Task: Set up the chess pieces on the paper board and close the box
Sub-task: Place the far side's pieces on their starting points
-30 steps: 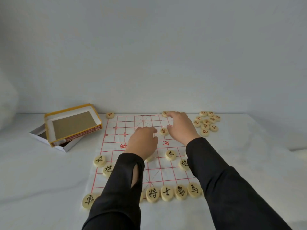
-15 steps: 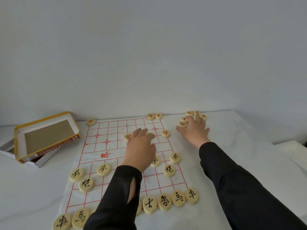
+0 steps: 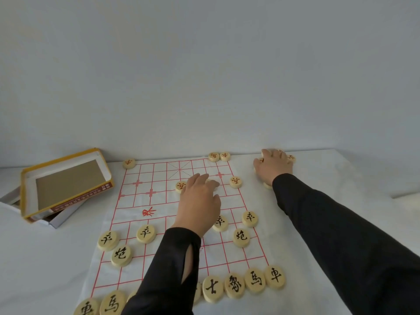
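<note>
Along the near edge of the paper board (image 3: 134, 210) runs a row of pale discs with black characters (image 3: 234, 286), partly hidden by the left sleeve (image 3: 168, 276). One rank further in lie two black cannons (image 3: 241, 237) and the black soldiers (image 3: 145, 233). Above the middle of the board the left hand (image 3: 197, 205) hovers palm down, its fingers loosely spread. A disc shows between thumb and forefinger, but whether they pinch it I cannot tell. Just beyond its fingertips sit two red soldiers (image 3: 235, 181), one on either side. Off the board's right edge, near the table's (image 3: 45, 258) far edge, the right hand (image 3: 273, 169) lies flat with fingers apart, resting on a loose heap of red pieces (image 3: 291, 158) (most are covered by the palm). Two red discs (image 3: 219, 156) sit side by side at the board's far edge, and a single one (image 3: 129, 163) at its far left corner. Left of the board the yellow-rimmed lid (image 3: 84, 201) lies upturned and tilted across the white box tray (image 3: 61, 219), so the box stands open.
</note>
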### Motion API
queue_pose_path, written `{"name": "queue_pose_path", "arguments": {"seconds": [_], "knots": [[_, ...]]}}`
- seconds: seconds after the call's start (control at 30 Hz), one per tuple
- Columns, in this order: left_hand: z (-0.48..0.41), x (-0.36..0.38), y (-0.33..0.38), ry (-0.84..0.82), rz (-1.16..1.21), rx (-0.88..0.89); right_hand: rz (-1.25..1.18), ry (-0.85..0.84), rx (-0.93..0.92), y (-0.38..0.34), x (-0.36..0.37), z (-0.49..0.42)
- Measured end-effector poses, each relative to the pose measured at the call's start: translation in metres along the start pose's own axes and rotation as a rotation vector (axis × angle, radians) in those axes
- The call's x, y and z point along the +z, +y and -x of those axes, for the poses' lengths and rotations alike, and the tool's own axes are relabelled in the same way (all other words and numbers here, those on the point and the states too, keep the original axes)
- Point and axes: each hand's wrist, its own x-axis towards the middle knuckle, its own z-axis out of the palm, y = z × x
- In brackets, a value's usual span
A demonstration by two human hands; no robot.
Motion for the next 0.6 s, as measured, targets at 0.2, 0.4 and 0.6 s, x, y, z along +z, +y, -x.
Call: {"name": "queue_pose_path", "arguments": {"seconds": [0.2, 0.4, 0.6], "knots": [[0.003, 0.002, 0.01, -0.042, -0.015, 0.014, -0.036, -0.02, -0.093, 0.003, 0.006, 0.022], [0.011, 0.0, 0.018, -0.063, -0.026, 0.033, -0.07, 0.038, -0.166, 0.005, 0.004, 0.053], [0.014, -0.003, 0.016, -0.054, -0.026, 0.045, -0.019, 0.232, -0.124, 0.012, -0.003, 0.065]]}}
